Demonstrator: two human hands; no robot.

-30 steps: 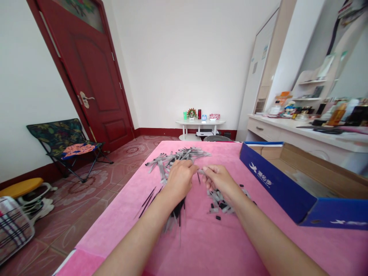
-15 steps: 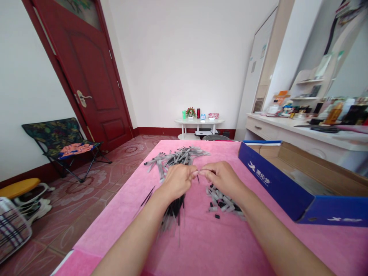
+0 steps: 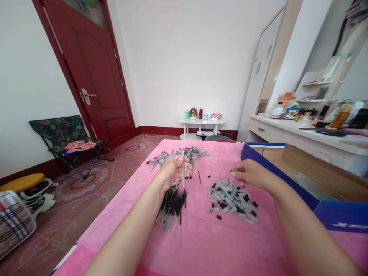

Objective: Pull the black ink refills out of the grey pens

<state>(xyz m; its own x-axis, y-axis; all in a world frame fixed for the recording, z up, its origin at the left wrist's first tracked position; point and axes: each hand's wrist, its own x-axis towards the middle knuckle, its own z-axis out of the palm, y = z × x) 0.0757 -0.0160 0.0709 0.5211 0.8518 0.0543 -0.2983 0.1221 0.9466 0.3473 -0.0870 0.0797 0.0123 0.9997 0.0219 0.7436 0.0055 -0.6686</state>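
My left hand point(image 3: 171, 170) is closed on a translucent pen barrel point(image 3: 183, 174), which stands nearly upright between thumb and fingers. Below that hand lies a heap of thin black-and-clear pen refills point(image 3: 172, 205). My right hand point(image 3: 253, 173) hovers at the far edge of a pile of clear and black pen caps point(image 3: 231, 197); its fingertips are pinched together, and what they hold, if anything, is too small to make out. Beyond the left hand, grey pens point(image 3: 198, 151) lie heaped, partly hidden by it. One short black stick point(image 3: 199, 176) rests between the two hands.
A pink cloth point(image 3: 207, 245) covers the table. An open blue cardboard box point(image 3: 333, 214) stands at the right, close to my right forearm. Further right is a dressing table point(image 3: 276, 128) with bottles. A folding chair point(image 3: 66, 134) stands on the floor at left.
My hands were together over the middle of the table and are now apart. The right hand has moved right to the caps; the left now shows an upright pen barrel.
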